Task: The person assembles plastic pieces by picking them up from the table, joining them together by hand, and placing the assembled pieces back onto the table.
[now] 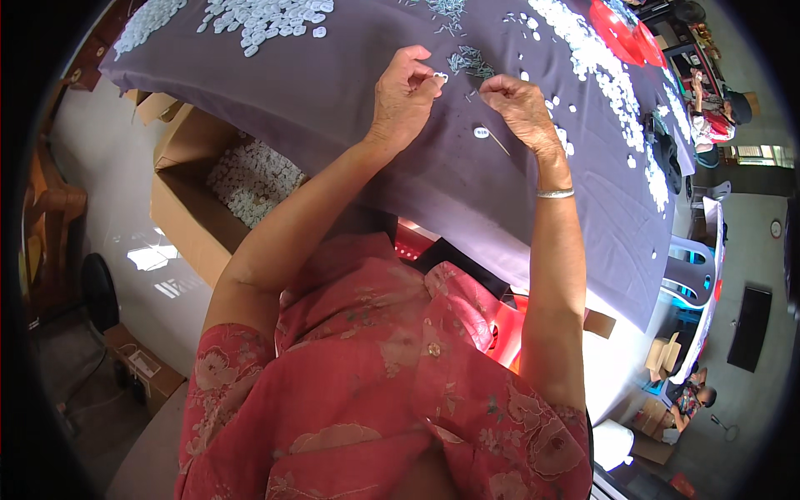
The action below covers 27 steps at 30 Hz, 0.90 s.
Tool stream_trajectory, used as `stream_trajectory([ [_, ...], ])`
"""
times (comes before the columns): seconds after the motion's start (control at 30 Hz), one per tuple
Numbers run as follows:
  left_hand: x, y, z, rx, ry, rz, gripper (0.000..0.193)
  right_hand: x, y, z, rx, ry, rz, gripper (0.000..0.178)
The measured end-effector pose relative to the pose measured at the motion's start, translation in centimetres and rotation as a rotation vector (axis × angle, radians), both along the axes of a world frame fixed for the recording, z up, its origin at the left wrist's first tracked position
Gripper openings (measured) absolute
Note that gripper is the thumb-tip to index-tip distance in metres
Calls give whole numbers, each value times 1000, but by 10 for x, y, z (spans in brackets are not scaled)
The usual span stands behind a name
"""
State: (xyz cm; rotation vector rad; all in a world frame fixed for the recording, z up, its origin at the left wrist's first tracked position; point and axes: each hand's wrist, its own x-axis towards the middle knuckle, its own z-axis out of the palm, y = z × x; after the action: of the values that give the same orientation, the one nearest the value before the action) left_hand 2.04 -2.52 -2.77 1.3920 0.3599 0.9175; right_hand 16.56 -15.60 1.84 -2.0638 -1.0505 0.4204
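Over a grey cloth-covered table (467, 192), a person's left hand (402, 100) pinches a small white piece (440, 77) between narrowed fingertips while the right hand (521, 108), fingers curled close, works beside it, with heaps of white pieces (267, 21) spread beyond for easy reach.

On the bench (350, 108), a lone disc (482, 132) lies between the hands: left hand (402, 100) to its left, right hand (521, 107) to its right. Disc piles (267, 21) lie beyond it. A box (225, 187) stands left of the bench, below its edge.
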Motion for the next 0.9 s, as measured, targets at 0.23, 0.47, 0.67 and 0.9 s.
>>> stream_trajectory([
  [0.23, -1, -1, 2, 2, 14, -33, 32, -19, 19, 17, -157, -137, 32, 20],
  [0.47, 1, -1, -4, 56, -25, -131, 32, -9, 20, 13, -240, -103, 143, 14],
  [0.67, -1, -1, 0, 35, 56, -153, 38, -20, 16, 2, 320, 524, -29, 11],
  [0.9, 0, -2, 0, 103, 57, -185, 38, -32, 22, -2, 433, 479, -3, 10],
])
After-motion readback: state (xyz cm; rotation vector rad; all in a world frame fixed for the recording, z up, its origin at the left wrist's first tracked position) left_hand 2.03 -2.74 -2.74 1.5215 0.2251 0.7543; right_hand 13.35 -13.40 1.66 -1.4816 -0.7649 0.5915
